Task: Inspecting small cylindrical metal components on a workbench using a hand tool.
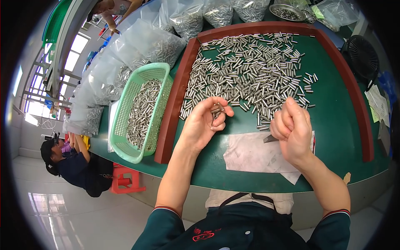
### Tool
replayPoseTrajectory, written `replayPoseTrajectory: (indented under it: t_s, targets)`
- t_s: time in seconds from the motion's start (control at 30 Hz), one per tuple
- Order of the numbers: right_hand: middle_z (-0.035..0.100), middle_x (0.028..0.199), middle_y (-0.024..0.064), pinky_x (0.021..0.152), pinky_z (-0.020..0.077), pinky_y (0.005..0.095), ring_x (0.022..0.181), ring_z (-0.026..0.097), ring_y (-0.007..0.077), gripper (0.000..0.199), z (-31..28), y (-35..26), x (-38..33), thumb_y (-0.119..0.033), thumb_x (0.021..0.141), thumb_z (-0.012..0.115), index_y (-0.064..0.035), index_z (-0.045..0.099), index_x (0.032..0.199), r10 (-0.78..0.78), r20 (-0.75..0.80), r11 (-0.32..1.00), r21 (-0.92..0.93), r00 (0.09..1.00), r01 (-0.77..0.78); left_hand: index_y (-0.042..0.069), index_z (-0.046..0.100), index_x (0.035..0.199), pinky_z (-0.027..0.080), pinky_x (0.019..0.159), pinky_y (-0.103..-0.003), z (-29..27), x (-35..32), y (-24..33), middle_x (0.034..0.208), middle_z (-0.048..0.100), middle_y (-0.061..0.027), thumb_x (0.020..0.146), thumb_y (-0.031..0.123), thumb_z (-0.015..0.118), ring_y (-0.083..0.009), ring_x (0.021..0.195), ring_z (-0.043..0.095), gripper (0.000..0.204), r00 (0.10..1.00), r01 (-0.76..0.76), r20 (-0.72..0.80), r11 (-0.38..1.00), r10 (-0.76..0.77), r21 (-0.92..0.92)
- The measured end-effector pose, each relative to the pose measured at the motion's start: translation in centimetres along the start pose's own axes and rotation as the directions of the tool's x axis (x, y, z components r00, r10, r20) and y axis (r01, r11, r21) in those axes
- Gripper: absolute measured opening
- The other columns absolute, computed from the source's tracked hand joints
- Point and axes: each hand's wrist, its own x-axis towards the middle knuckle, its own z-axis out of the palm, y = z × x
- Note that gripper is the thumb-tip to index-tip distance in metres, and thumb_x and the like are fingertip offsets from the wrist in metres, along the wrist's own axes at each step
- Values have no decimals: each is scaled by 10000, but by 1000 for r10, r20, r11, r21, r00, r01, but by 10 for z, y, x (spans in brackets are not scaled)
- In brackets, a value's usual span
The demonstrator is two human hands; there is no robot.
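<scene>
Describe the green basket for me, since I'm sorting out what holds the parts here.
The green basket is a pale mint, rectangular plastic tray with slotted mesh walls and a solid rim. It lies left of the brown-framed work surface, its long side against that frame. A heap of small silvery metal cylinders fills its bottom. Neither hand touches it.

The right hand (pixel 293 130) is curled shut, hiding all of a dark blade (pixel 270 138) but its tip — what tool it belongs to cannot be told. The left hand's (pixel 204 125) fingers cover most of the pins (pixel 216 110) they pinch; their number is unclear. Bags (pixel 187 16) along the far rim are cut off — and the bowl (pixel 287 12) too. A paper (pixel 254 152) runs under the right wrist.
</scene>
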Motion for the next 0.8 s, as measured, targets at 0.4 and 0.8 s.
replayPoseTrajectory:
  t_s: [0.4, 0.8]
  targets:
    - [258, 411, -30, 350, 134, 223, 371, 166, 50, 419, -1, 0, 0, -223, 898, 354, -125, 250, 504, -1, -1, 1000, 4, 1000, 1, 38, 588, 797, 378, 461, -300, 11, 13, -22, 520, 461, -77, 670, 55, 630, -195, 456, 455, 135, 850, -128, 132, -43, 509, 991]
    - [257, 404, -31, 348, 137, 224, 362, 169, 49, 427, -1, 1, 0, -222, 897, 359, -123, 252, 496, 7, -22, 1000, 9, 1000, -7, 45, 512, 821, 252, 434, -159, 1, 8, -10, 704, 530, -46, 816, 71, 522, -28, 481, 305, 29, 995, 95, 33, 995, -97, 43]
